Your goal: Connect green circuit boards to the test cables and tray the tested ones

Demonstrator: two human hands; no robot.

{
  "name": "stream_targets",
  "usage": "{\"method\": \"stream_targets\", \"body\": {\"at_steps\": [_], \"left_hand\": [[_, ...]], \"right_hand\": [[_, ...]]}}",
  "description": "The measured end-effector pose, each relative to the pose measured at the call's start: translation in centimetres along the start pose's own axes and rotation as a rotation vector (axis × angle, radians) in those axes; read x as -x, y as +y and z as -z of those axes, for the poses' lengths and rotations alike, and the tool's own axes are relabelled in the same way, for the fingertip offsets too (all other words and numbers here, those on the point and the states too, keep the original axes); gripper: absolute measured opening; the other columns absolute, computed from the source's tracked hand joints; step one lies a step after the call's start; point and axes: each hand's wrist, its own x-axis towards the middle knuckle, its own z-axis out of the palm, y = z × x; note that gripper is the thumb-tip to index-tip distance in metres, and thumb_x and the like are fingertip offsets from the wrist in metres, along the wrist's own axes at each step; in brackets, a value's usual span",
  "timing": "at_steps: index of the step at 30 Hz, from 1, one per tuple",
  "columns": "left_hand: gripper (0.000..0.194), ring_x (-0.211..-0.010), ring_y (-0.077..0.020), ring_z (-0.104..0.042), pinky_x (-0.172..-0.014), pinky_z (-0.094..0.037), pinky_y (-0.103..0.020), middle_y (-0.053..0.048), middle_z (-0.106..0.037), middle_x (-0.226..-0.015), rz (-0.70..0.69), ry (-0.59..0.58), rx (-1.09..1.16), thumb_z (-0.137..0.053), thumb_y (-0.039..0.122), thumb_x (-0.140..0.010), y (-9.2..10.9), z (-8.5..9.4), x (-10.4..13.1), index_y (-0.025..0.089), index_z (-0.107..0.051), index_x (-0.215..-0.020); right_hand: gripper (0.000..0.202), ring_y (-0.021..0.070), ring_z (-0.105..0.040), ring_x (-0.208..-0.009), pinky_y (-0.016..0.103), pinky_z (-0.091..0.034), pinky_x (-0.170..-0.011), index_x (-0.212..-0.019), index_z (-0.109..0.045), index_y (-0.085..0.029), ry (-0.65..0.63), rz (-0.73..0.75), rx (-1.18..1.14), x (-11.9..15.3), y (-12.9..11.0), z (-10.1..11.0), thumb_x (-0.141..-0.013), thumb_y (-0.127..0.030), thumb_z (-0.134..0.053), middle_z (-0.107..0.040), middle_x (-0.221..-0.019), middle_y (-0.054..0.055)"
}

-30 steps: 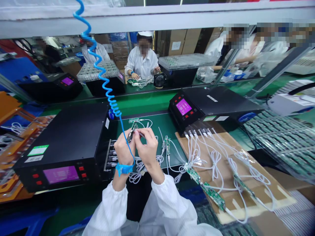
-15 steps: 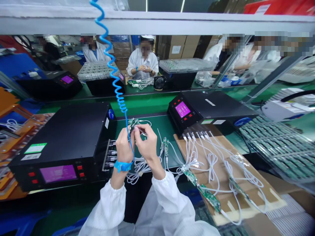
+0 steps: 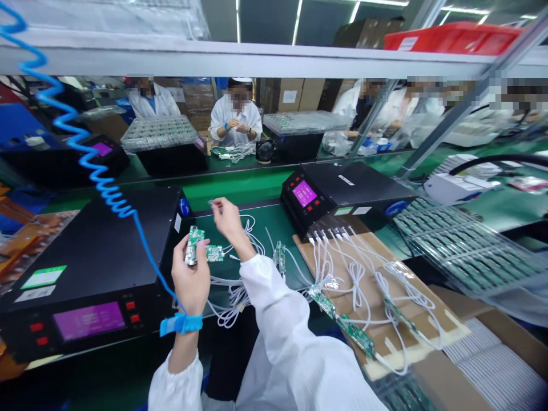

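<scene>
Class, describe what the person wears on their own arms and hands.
Loose white sleeves end in gathered cuffs. The left hand and right hand are ungloved. A blue strap circles the left wrist, joined to a blue coiled cord.

White sleeves [image 3: 291,319] have gathered cuffs [image 3: 186,367], and a blue wristband [image 3: 188,324] carries a coiled cord [image 3: 115,197].

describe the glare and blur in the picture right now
Head view: light glints off the glossy brown sheet; head view: the near purple screen shows washed-out, unreadable text; head view: the orange frame at far left is soft, and the small item in the right hand is too indistinct to identify.
</scene>
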Motion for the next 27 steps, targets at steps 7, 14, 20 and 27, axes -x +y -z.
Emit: {"method": "stream_targets", "body": {"at_steps": [7, 14, 20, 27], "left_hand": [[0.055, -0.113, -0.0301, -0.072, -0.1, -0.057, -0.045, -0.014, -0.076, -0.117, 0.152, -0.082, 0.115, -0.07, 0.052, -0.09, 0.1, 1.0, 1.1, 0.023, -0.059, -0.135], [0.055, -0.115, -0.0315, -0.071, -0.095, -0.06, -0.047, -0.014, -0.075, -0.118, 0.212, -0.128, 0.109, -0.069, 0.052, -0.092, 0.0, 1.0, 1.6, 0.024, -0.058, -0.137], [0.056, -0.117, -0.032, -0.07, -0.097, -0.06, -0.047, -0.013, -0.074, -0.121, 0.236, -0.159, 0.114, -0.07, 0.052, -0.091, -0.3, 0.7, 1.9, 0.026, -0.058, -0.138], [0.055, -0.114, -0.0315, -0.07, -0.098, -0.058, -0.046, -0.012, -0.073, -0.124, 0.241, -0.141, 0.081, -0.067, 0.054, -0.092, -0.9, 1.0, 2.1, 0.025, -0.059, -0.139]], "right_hand": [[0.028, 0.0229, -0.068, -0.113, 0.031, -0.051, -0.098, -0.124, -0.067, -0.017, -0.388, 0.134, 0.369, 1.6, 0.6, -2.3, -0.097, -0.026, -0.068, -0.073, -0.123, 0.012], [0.025, 0.0269, -0.066, -0.115, 0.036, -0.047, -0.094, -0.117, -0.071, -0.015, -0.116, -0.336, 0.805, 4.5, 3.1, 6.2, -0.104, -0.021, -0.05, -0.074, -0.117, 0.017], [0.034, 0.0355, -0.065, -0.119, 0.044, -0.042, -0.097, -0.113, -0.072, -0.004, -0.05, -0.615, 0.94, 5.2, 5.2, 7.8, -0.093, 0.0, -0.045, -0.072, -0.114, 0.027], [0.033, 0.0318, -0.06, -0.121, 0.039, -0.042, -0.096, -0.116, -0.071, -0.008, -0.114, -0.502, 0.921, 6.2, 4.0, 7.2, -0.095, -0.006, -0.045, -0.068, -0.123, 0.022]]}}
